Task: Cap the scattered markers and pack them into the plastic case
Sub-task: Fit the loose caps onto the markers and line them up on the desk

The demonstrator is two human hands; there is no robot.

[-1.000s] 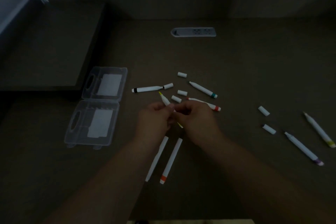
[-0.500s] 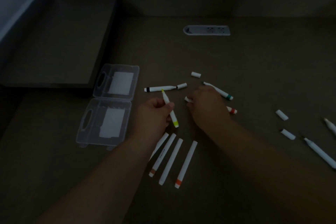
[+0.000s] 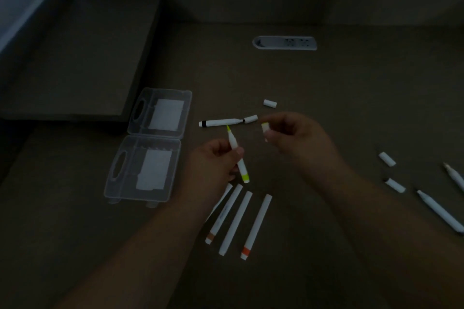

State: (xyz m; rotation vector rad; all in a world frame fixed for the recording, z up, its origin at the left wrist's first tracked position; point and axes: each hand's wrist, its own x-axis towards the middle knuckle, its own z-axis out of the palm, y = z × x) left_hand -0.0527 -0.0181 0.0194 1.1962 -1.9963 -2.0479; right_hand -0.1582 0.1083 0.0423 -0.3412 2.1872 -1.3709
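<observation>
Dim light, one head view. At far left a raised block [image 3: 75,57] sits on the worktop [image 3: 326,83].

Plastic case [image 3: 153,148] lies open flat just right of that block — two clear halves hinged together, each with a handle slot and a white label, no markers inside.

Left hand [image 3: 213,160] grips the yellow marker [image 3: 237,155] around its barrel, fingers curled; the yellow tip is bare and points away from the person, the yellow-banded tail sticks out below the hand. Near side of this hand: a row of capped markers [image 3: 238,221] lies side by side on the worktop, one with a brown band, one with an orange band; the leftmost is partly hidden by the forearm.

Beyond the hands, a black marker [image 3: 221,122] lies uncapped, a loose cap [image 3: 251,118] right at its tip. Another white cap [image 3: 270,103] lies farther back, and a recessed socket strip [image 3: 284,43] farther still.

Right hand [image 3: 296,138] pinches a small cap [image 3: 264,128] between thumb and fingertips — held off the worktop, apart from the yellow tip, not yet on it.

Far right: two loose caps [image 3: 387,159] lie near each other, and two uncapped markers [image 3: 439,211] lie beside them at the frame edge; band colours not readable.
</observation>
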